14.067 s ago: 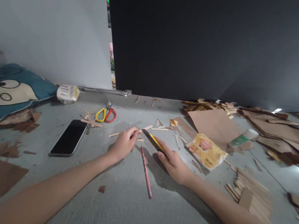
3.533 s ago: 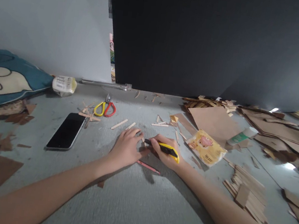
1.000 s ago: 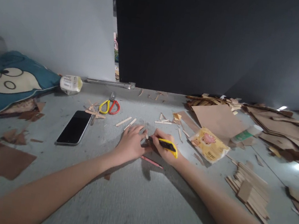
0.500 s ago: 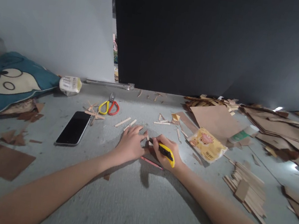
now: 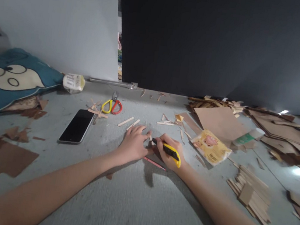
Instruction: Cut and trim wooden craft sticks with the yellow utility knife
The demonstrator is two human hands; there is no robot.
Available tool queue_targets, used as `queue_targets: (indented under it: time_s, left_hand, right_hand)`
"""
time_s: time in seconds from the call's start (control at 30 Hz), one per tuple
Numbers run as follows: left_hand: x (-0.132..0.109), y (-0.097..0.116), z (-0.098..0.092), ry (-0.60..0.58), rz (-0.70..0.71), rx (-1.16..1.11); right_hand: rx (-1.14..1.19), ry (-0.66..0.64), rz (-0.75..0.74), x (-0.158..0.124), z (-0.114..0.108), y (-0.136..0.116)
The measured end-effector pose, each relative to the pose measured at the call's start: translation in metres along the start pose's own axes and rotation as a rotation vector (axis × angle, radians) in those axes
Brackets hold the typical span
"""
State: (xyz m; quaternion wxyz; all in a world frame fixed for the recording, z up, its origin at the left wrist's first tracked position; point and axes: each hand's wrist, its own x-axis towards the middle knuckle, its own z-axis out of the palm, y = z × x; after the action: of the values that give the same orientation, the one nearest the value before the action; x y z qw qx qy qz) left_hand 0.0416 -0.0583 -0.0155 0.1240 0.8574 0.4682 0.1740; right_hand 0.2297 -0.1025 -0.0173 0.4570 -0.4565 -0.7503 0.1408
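Near the middle of the tabletop, my right hand (image 5: 170, 153) is closed around a yellow and black utility knife (image 5: 172, 153). Its tip points left at a small wooden craft stick (image 5: 150, 138). My left hand (image 5: 133, 144) rests low on the table, with thumb and forefinger at that stick, seemingly holding it down; the contact is partly hidden. Below the hands lies a thin pink strip (image 5: 155, 163), next to brown material partly covered by the fingers. Two loose craft sticks (image 5: 125, 121) lie just beyond my left hand. More small stick pieces (image 5: 165, 123) are scattered beyond my right hand.
To the left are a phone (image 5: 77, 126), red-and-yellow-handled scissors (image 5: 112, 105), a blue cushion (image 5: 11, 82) and brown card scraps (image 5: 1, 153). On the right lie a yellow packet (image 5: 211, 146), a glue stick (image 5: 248, 137) and a pile of craft sticks (image 5: 250, 195). A dark panel (image 5: 218, 44) stands behind.
The view has shifted slightly, so everything sits a little further right. Both hands stay in nearly the same place, with the knife still in my right hand.
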Motion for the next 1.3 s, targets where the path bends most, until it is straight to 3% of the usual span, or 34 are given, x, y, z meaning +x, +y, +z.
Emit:
queue_targets:
  time_s: [0.47,1.3]
  left_hand:
    - [0.0000,-0.0009,0.0016,-0.002,0.008,0.009]
    - [-0.0008,-0.0006,0.0017,0.019,0.014,-0.013]
  right_hand:
    - [0.035,0.042,0.097,0.0027,0.0021,0.0050]
    - [0.021,0.023,0.082,0.0025,0.0023,-0.0037]
